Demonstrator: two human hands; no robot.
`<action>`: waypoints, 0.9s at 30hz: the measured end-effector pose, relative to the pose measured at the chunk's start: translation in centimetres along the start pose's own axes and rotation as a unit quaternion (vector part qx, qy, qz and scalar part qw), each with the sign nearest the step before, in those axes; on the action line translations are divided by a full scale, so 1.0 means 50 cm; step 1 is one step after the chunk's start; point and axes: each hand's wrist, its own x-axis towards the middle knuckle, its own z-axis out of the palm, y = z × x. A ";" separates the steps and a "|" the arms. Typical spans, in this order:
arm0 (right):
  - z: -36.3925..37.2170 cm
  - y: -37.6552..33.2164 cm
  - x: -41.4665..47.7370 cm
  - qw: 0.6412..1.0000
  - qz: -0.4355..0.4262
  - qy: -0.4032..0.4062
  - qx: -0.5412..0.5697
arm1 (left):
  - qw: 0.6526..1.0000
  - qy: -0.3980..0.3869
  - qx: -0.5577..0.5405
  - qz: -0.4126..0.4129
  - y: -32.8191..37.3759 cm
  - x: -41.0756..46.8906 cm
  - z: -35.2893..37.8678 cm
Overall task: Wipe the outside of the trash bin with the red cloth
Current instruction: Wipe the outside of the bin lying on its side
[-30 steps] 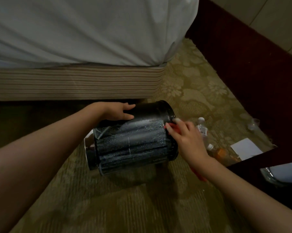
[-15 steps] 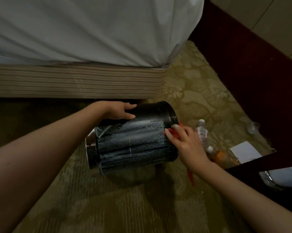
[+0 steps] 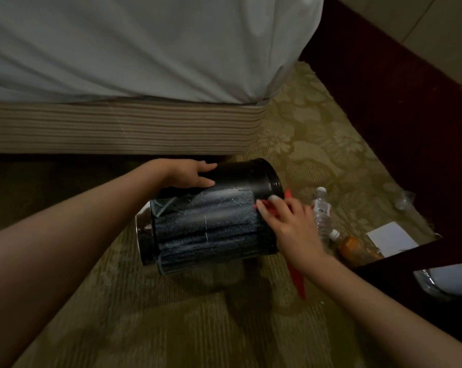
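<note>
Both on trash bin (image 3: 211, 227): left hand (image 3: 190, 173) flat, right hand (image 3: 291, 224) pressing red cloth (image 3: 299, 281)

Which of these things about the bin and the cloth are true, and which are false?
1. The bin is tipped sideways. True.
2. The left hand holds the cloth. False: the right hand presses the red cloth on the bin; the left hand rests on top.
3. A bottle lies on the carpet. True.
4. The bin is white. False: it is black.
</note>
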 end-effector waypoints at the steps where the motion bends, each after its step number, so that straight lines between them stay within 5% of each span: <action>1: -0.006 0.000 0.033 1.000 0.010 0.006 -0.011 | 1.000 -0.002 0.001 0.000 0.000 -0.001 -0.001; 6: 0.001 0.000 0.162 0.997 0.058 -0.009 -0.047 | 1.000 -0.008 -0.007 -0.006 -0.001 0.000 0.000; 14: 0.007 0.028 -0.056 0.999 0.011 -0.039 0.037 | 1.000 -0.007 0.006 -0.003 0.001 0.000 0.002; 22: -0.008 0.038 0.117 0.996 0.082 0.012 0.010 | 1.000 -0.002 0.002 0.001 0.000 -0.002 0.002; 27: 0.002 0.034 0.022 0.998 0.061 0.009 0.031 | 1.000 -0.009 -0.018 0.003 -0.004 -0.003 0.002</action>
